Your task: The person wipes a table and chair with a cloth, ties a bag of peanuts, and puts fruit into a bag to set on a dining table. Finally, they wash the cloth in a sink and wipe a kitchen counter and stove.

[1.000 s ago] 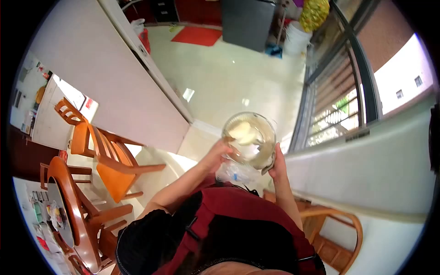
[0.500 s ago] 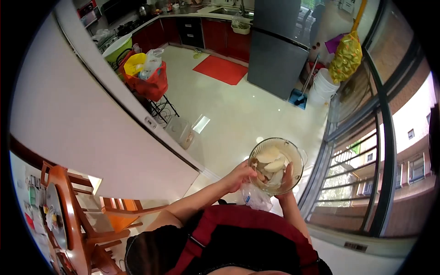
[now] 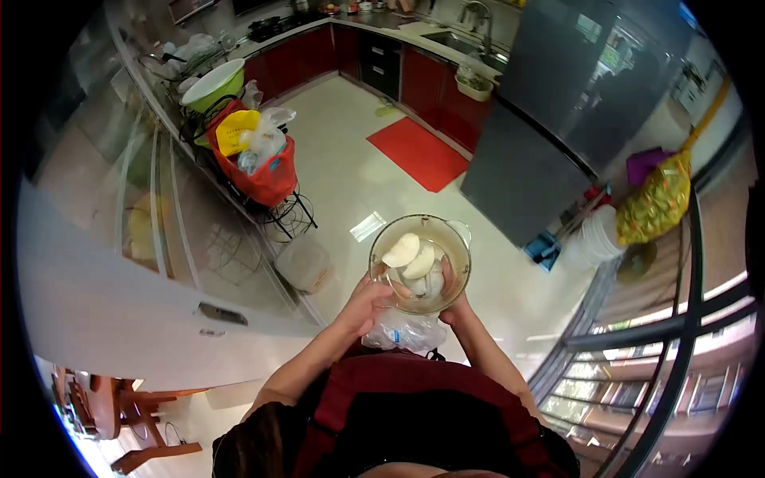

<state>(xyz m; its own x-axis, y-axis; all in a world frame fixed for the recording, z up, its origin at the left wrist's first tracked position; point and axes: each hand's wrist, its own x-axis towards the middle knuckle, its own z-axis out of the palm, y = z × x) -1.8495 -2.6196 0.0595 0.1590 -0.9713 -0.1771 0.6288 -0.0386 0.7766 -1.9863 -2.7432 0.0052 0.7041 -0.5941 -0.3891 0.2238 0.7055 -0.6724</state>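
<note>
In front of me I carry a clear glass bowl (image 3: 453, 239) with small side handles. Pale peeled wedges (image 3: 402, 250) lie inside it, possibly fruit or potato. My left hand (image 3: 366, 303) is closed around the bowl's near left side, fingers against the glass. On the near right side, my right hand (image 3: 457, 307) supports it, with fingers showing through the wall. A clear crinkled plastic bag (image 3: 405, 331) with a small blue mark hangs just below the bowl, close to my left hand; I cannot tell which hand holds it.
A sliding door (image 3: 127, 271) stands along the left. Beyond it are a red bag (image 3: 267, 182) on a black rack and a plastic box (image 3: 303, 264) on the floor. A red mat (image 3: 418, 154) lies before the cabinets. The fridge (image 3: 530, 171) and white buckets (image 3: 594, 235) stand right.
My view has turned right and moved forward past the door edge toward the kitchen. Both hands still hold the bowl, now nearer the middle of view. The dining furniture has slid toward the lower left.
</note>
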